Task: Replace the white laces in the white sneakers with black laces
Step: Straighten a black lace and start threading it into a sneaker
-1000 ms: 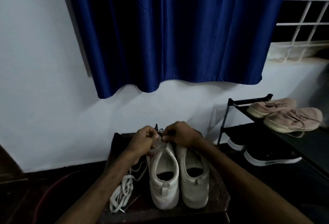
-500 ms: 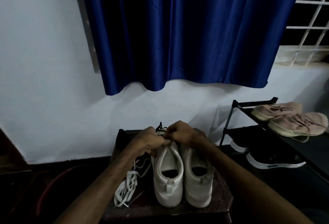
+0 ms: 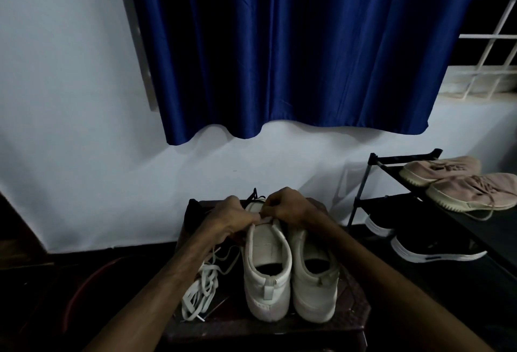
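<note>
Your left hand [image 3: 227, 219] and right hand [image 3: 289, 207] meet, both curled, over one sneaker [image 3: 265, 276]; black lace [image 3: 254, 194] pokes out behind them; grip unclear.

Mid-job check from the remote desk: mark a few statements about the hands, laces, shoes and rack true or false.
1. The left hand and right hand both work at the front of the left-side white low-top sneaker. True.
2. The loose flat white laces lie right of the pair. False: they lie left of it, on the dark brown stool.
3. A thin black lace shows just beyond the hands. True.
4. The pale pink sneakers sit on the lowest shelf of the black metal rack. False: they are on the top shelf.
5. The blue satin curtain reaches the floor. False: its hem ends above bare white wall.
</note>
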### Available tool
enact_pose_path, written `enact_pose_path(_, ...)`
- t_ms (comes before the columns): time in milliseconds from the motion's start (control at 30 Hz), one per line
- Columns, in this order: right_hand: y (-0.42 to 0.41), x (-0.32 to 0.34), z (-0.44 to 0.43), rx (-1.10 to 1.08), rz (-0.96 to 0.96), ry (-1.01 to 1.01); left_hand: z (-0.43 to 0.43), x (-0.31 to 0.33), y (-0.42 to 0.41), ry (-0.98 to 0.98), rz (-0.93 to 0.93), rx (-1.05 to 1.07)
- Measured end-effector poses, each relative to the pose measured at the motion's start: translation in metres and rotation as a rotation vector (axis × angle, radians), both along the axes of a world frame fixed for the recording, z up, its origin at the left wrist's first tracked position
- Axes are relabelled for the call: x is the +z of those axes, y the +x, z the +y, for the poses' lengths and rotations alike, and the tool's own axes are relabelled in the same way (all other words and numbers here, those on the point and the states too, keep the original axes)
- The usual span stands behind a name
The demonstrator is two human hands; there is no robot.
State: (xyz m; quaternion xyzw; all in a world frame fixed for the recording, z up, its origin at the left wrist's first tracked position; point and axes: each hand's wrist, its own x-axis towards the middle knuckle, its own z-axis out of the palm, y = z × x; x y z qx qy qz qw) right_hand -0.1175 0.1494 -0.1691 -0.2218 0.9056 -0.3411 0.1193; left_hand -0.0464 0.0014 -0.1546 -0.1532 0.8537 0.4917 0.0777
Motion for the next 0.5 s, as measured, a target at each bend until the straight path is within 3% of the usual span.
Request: enact_pose_path(500, 0.007, 0.003, 0.001, 0.133, 0.123, 0.002, -0.012, -0.004, 0.006, 0.255, -0.011, 0.177)
